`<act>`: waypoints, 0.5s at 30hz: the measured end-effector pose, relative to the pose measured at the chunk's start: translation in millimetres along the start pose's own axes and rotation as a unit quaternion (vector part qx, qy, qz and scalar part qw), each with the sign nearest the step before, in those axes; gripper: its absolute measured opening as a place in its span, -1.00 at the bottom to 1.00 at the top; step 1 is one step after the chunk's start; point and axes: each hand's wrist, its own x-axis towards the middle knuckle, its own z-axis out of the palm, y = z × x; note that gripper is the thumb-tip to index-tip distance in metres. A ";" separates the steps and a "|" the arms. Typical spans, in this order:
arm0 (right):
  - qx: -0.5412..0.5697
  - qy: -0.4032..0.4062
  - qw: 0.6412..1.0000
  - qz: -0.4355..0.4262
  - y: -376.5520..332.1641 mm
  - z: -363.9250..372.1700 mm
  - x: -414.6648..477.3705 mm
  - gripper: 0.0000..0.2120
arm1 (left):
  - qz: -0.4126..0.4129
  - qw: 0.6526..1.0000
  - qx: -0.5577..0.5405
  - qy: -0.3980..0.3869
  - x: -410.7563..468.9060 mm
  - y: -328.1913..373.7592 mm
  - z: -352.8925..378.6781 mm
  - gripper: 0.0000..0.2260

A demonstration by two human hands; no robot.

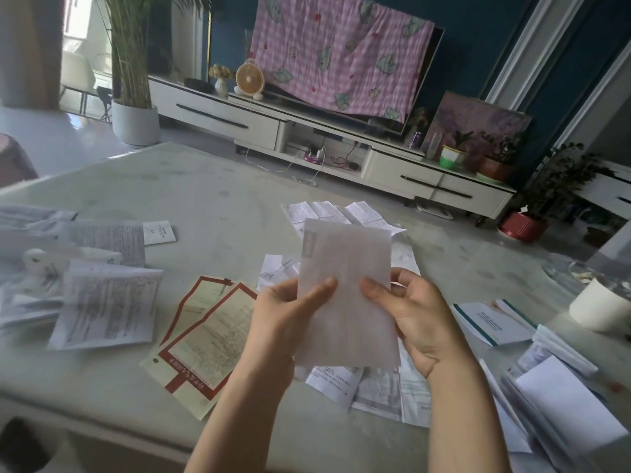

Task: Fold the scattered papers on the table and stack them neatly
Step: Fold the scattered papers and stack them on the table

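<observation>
A thin white sheet of paper [345, 268] is held upright above the table's middle. My left hand [283, 312] pinches its left edge, thumb on the front. My right hand [409, 308] pinches its right edge the same way. Under my hands lie several unfolded printed sheets [382, 390]. More creased sheets [327, 209] lie behind the held one. A cream paper with a red border [205, 336] lies flat to the left. Loose printed papers [102, 302] are scattered at the far left. A pile of folded white papers [560, 404] sits at the right.
The pale marble table [205, 199] spreads across the view, its front edge near the bottom. A white cup [601, 308] and a glass dish [573, 271] stand at the right edge. A small white card [158, 232] lies mid-left. Beyond the table stands a white TV cabinet [259, 124].
</observation>
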 end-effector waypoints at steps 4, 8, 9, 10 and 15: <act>0.007 0.013 1.000 0.000 -2.6 -0.9 -1.0 -0.85 | 0.022 0.999 0.037 0.018 1.2 -0.1 1.3 -0.88; 0.003 -0.011 1.000 0.002 -4.9 -2.6 -3.8 -0.92 | 0.041 0.997 0.068 0.025 2.2 -1.7 1.9 -0.90; 0.001 -0.015 1.000 0.003 -5.1 -2.9 -4.1 -0.91 | 0.039 0.996 0.071 0.022 2.6 -1.6 1.9 -0.91; 0.001 -0.016 1.000 0.004 -4.7 -4.7 -4.6 -0.91 | 0.035 0.997 0.073 0.015 2.5 -1.2 2.3 -0.90; 0.003 -0.068 0.998 0.017 -5.9 -16.0 -7.5 -0.84 | 0.015 0.995 0.095 -0.011 3.5 1.3 2.8 -0.72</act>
